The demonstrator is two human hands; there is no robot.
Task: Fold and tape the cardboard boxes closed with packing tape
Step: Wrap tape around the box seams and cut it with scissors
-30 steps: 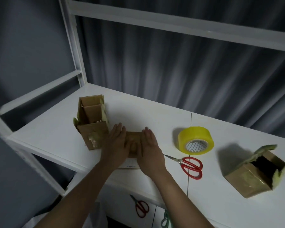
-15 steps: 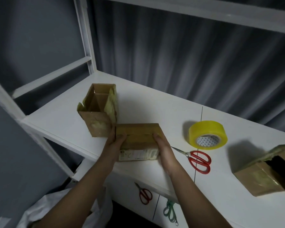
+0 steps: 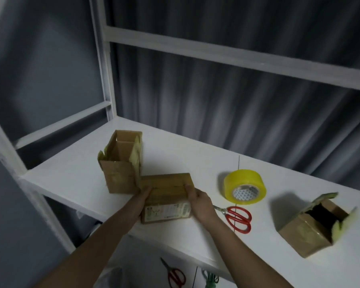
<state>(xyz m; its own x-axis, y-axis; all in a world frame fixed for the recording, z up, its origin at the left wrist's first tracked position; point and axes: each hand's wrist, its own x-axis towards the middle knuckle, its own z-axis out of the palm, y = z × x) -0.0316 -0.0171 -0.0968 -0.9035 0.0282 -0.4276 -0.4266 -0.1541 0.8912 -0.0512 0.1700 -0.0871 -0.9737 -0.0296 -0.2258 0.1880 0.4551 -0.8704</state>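
Setting: a white shelf (image 3: 75, 175) in a white frame, with a grey curtain behind.
Box in hand: a closed cardboard box (image 3: 166, 190) lies flat near the front edge, its label facing the person, touching the open box (image 3: 121, 163) that stands upright at its left.
Left hand (image 3: 140, 199): pressed flat along the box's left side, fingers straight and together.
Right hand (image 3: 197, 199): cupped round the right side, thumb over the top edge, holding it.
Tape: the yellow roll (image 3: 244, 187) sits on its side to the right, apart from the box; red scissors (image 3: 236, 218) lie in front of it.
Other box: a third one (image 3: 312, 227) lies tipped at far right, flaps open.
Doing it well: probably keep the flaps squeezed shut with one hand, fetch the tape with the other, and run the strip straight along the seam.
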